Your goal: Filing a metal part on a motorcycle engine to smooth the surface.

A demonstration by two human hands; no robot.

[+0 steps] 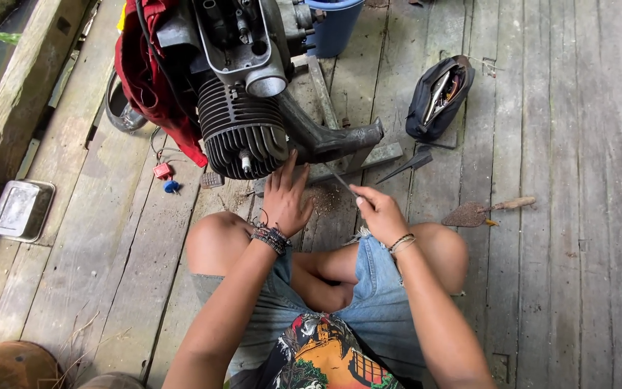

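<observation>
right hand (381, 212): fingers curled shut round the near end of a thin rod (341, 181), thumb on top; a bracelet sits at the wrist.
rod: slim, stiff metal, light by the look of it; it slants up and left from the fist, its far tip at the base of the engine (242, 108). Best gripped low on the shank, as it is now.
left hand (284, 198): fingers spread wide and flat, tips touching the engine's underside beside the finned cylinder (239, 133); it holds nothing.
engine: bulky cast metal, probably heavy and rigid, greasy-looking; it stands on the plank floor (577, 274) near the far edge, just beyond the knees.
exhaust pipe (332, 140): juts right from the cylinder, a likely firm handhold.
trowel (480, 212): rusty, lying right of the hands.
tool pouch (439, 97): open, farther right.
tray (21, 209): metal, by the floor's left edge.
</observation>
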